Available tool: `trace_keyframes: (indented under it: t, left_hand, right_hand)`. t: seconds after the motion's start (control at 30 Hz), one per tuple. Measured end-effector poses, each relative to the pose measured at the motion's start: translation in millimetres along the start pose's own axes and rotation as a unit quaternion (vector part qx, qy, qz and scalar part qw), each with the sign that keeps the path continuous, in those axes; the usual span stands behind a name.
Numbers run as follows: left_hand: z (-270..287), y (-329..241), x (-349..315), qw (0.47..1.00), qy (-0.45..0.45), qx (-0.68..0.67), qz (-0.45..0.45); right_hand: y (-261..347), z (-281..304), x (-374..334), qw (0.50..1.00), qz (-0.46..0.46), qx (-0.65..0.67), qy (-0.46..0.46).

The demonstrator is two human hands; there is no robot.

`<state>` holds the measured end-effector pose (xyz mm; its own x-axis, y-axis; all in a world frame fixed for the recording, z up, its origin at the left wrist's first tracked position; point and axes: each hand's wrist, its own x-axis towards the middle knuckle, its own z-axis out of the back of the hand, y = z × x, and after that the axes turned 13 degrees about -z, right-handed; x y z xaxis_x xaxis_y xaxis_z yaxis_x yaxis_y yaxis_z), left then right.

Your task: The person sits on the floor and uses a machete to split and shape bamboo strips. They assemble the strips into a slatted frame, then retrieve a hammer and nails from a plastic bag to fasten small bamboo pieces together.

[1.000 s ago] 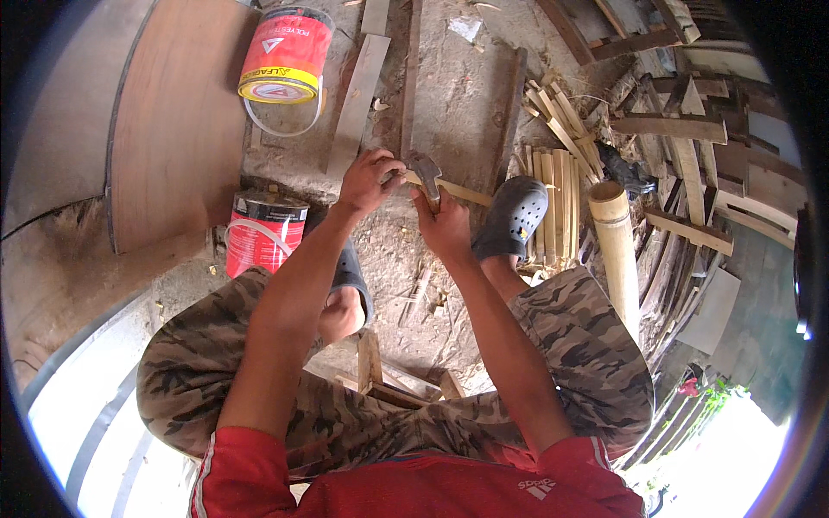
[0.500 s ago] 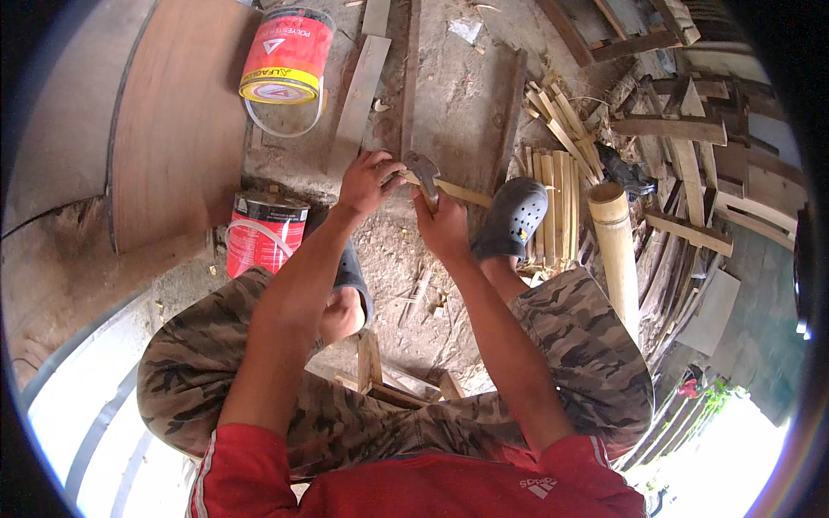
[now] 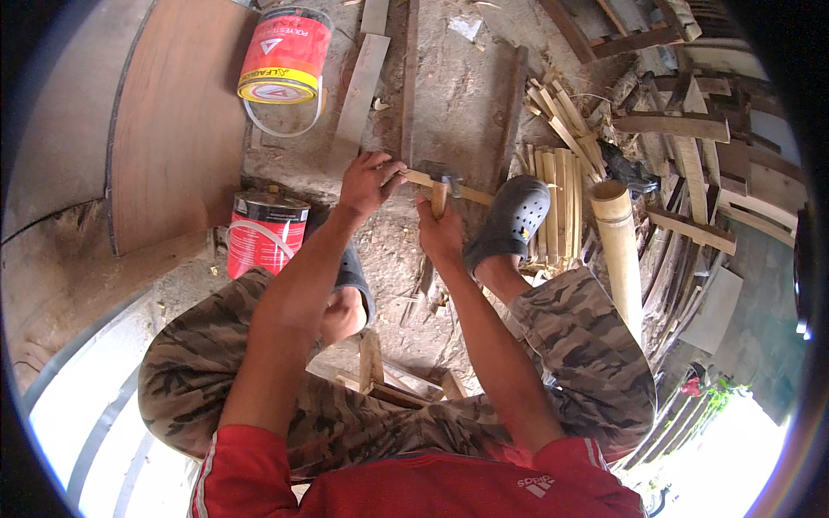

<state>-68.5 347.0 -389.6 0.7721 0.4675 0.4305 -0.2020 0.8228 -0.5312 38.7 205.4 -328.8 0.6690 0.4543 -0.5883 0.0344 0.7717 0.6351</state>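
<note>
My right hand [image 3: 439, 231] is wrapped round the wooden handle of a hammer [image 3: 440, 200]. The dark hammer head is over the middle of a thin, pale wooden strip [image 3: 474, 194]; whether they touch I cannot tell. At the strip's left end, my left hand [image 3: 370, 184] has its fingers closed in a pinch. Something small between those fingertips is too tiny to make out. The strip's right end reaches the grey clog [image 3: 518, 211] on my right foot.
Two red cans, one lying far [image 3: 285, 56] and one nearer [image 3: 268, 226], are at the left beside a brown wood panel [image 3: 177, 112]. Cut strips [image 3: 557, 203] lie right of my foot, next to a bamboo post [image 3: 615, 250]. Longer boards [image 3: 361, 91] lie ahead on the ground.
The hammer head has moved right along the strip, away from my left fingers, and its handle now points toward me. My left hand stays in place.
</note>
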Motion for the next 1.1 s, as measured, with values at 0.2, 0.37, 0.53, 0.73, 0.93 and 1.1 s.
trace_keyframes:
  t: [0.2, 0.37, 0.53, 0.73, 0.93, 1.1]
  left_hand:
    - [3, 0, 2, 1.0, 0.0, -0.002, -0.007]
    - [2, 1, 2, 1.0, -0.007, -0.006, -0.011]
    - [3, 1, 3, 1.0, -0.008, -0.003, -0.018]
    - [0, 0, 4, 1.0, 0.003, 0.01, -0.024]
    - [-9, 9, -4, 0.998, 0.003, 0.039, -0.05]
    - [-8, 13, -6, 0.999, 0.002, 0.037, -0.04]
  right_hand:
    - [19, -12, -14, 0.945, -0.195, 0.227, 0.13]
    - [22, -14, -13, 0.918, -0.224, 0.288, 0.154]
    - [23, -12, -12, 0.934, -0.208, 0.261, 0.127]
    - [15, -6, -1, 0.992, 0.062, -0.053, -0.097]
    - [24, 12, -9, 0.97, 0.158, -0.168, -0.071]
    - [36, 17, -13, 0.962, 0.201, -0.169, -0.07]
